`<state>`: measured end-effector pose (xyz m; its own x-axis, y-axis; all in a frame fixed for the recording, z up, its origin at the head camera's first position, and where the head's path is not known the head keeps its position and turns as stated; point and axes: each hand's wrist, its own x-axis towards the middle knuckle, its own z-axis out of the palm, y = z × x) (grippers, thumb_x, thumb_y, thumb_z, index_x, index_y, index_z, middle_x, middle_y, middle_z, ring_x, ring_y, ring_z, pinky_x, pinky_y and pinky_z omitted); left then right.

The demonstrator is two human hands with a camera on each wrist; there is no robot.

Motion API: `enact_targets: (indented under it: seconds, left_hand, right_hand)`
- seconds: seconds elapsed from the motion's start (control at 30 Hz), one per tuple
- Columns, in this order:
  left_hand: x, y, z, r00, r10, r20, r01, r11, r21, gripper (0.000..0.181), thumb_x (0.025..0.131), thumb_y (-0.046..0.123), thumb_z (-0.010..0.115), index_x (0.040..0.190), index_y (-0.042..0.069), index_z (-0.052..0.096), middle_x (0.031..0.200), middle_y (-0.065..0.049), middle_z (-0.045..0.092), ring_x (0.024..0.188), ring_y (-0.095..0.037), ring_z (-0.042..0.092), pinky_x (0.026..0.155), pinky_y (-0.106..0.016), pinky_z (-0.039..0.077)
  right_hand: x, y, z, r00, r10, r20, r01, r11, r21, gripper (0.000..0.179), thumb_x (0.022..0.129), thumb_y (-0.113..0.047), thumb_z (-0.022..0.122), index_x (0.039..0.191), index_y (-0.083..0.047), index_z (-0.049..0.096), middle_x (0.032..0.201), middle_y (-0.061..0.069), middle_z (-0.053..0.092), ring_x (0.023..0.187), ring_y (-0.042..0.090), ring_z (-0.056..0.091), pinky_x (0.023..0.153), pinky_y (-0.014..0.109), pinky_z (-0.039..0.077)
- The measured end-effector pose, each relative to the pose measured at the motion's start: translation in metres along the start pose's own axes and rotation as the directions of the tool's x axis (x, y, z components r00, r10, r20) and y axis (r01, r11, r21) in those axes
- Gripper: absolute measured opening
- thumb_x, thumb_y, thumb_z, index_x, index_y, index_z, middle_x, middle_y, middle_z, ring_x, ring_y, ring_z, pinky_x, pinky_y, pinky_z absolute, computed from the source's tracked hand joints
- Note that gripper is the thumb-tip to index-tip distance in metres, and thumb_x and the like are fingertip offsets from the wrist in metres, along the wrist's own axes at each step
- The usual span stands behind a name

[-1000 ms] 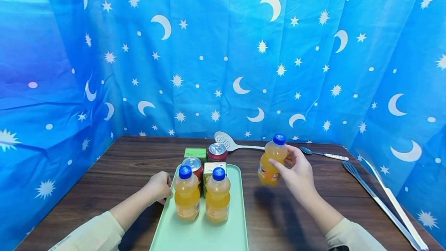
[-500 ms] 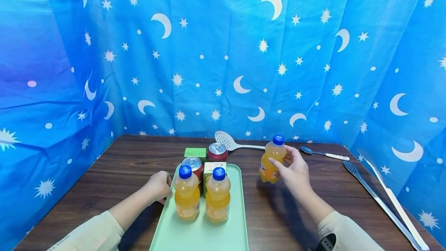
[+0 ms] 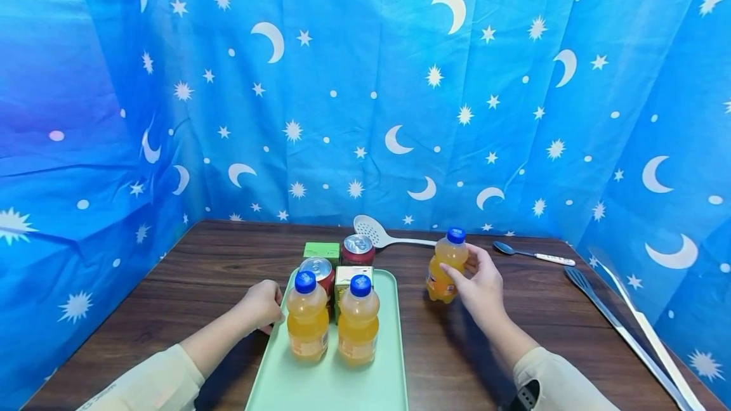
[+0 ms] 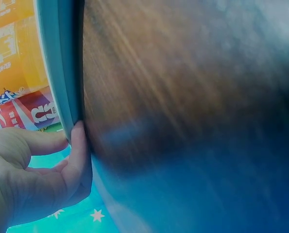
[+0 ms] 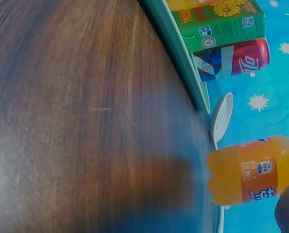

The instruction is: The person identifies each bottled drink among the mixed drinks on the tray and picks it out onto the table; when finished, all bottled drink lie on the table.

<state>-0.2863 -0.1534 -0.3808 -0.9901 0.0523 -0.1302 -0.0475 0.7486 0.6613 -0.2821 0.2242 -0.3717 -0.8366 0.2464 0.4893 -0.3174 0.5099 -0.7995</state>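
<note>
My left hand [image 3: 263,305] pinches the left rim of a pale green tray [image 3: 331,392], thumb on the inner side in the left wrist view. On that tray stand two orange soda bottles with blue caps, a left one [image 3: 307,332] and a right one [image 3: 358,333]. Behind them are a red can [image 3: 318,271], a drink carton [image 3: 353,276], a green box [image 3: 322,250] and a dark red can [image 3: 358,251]. Right of the tray, my right hand [image 3: 482,283] grips a third orange soda bottle [image 3: 438,274], nearly upright. Whether its base touches the table is unclear.
A white skimmer [image 3: 371,231] lies along the back of the dark wooden table [image 3: 188,284]. To the right lie a spoon [image 3: 533,254], a slotted utensil [image 3: 605,316] and a long white-handled utensil [image 3: 651,335]. A blue star-patterned curtain [image 3: 354,113] encloses the table's back and sides.
My right hand has lowered the bottle slightly, and its forearm has shifted left. My left hand stays at the tray rim; the tray's load has not moved.
</note>
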Motion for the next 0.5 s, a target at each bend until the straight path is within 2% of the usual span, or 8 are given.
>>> enact_targets:
  seconds: [0.5]
  left_hand:
    - [-0.0011,0.0004,-0.0011,1.0,-0.004,0.001,0.004,1.0,-0.002,0.027,0.072,-0.015,0.067,0.075,-0.001,0.045,0.073,-0.013,0.046,0.064,-0.023,0.056,0.048,-0.032,0.055]
  right_hand:
    - [-0.0001,0.0069,0.0041,1.0,-0.007,0.01,0.007,1.0,-0.001,0.052,0.081,-0.014,0.073,0.125,-0.002,0.047,0.119,0.014,0.056,0.111,0.027,0.055,0.094,0.037,0.046]
